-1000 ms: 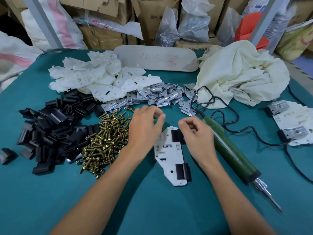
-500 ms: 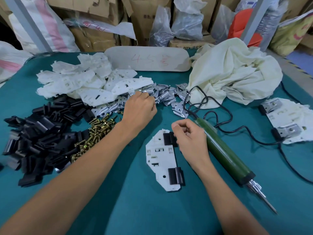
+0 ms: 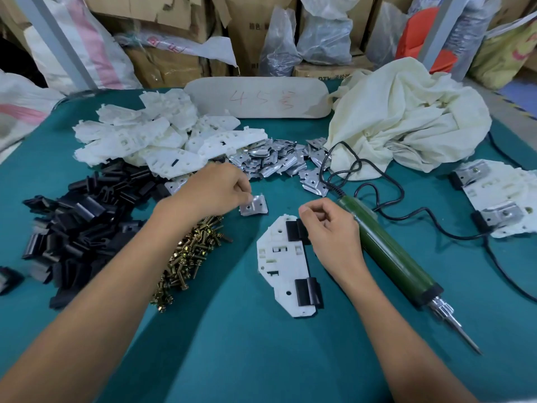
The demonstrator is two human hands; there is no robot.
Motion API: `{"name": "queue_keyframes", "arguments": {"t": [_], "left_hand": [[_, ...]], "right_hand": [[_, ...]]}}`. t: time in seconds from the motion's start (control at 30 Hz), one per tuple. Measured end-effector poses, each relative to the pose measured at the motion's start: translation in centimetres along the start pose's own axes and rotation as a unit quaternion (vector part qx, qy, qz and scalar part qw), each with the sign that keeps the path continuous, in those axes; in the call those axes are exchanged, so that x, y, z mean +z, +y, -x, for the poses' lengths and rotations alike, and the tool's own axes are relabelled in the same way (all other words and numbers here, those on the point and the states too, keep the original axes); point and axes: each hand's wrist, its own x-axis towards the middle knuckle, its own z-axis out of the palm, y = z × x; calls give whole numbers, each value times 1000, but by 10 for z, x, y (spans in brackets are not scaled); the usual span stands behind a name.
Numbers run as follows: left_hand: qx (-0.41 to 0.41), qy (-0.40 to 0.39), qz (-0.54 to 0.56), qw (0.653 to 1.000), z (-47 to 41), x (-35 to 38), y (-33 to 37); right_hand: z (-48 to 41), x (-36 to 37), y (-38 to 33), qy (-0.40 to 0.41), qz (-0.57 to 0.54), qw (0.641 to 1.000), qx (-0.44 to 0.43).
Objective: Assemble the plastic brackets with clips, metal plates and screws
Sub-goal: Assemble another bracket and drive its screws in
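A white plastic bracket lies flat on the green table, with one black clip on its upper right edge and another on its lower right edge. My left hand pinches a small metal plate just above and left of the bracket. My right hand rests over the bracket's upper clip, fingers curled; whether it holds anything I cannot tell. Heaps of white brackets, black clips, metal plates and brass screws lie to the left and behind.
A green electric screwdriver lies right of my right hand, tip toward me, its black cable looping back. Finished brackets sit at the far right. A cream cloth and a beige board are behind. Boxes and bags line the back.
My left hand went from beside the bracket out to the metal plate heap and has come back toward the bracket holding one plate. My right hand stayed at the upper clip.
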Motion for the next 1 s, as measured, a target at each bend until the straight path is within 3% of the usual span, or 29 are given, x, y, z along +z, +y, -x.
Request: {"name": "queue_keyframes", "arguments": {"t": [0.2, 0.47, 0.73, 1.0], "left_hand": [[-2, 13, -113, 993, 11, 27, -6], [22, 11, -77, 997, 6, 28, -16], [124, 23, -11, 992, 35, 13, 9], [148, 21, -72, 986, 35, 27, 31]], "right_hand": [[-2, -1, 0, 20, -3, 1000, 8], [-9, -13, 2, 63, 40, 997, 18], [-3, -14, 1, -18, 21, 999, 33], [-3, -17, -2, -62, 17, 995, 71]]}}
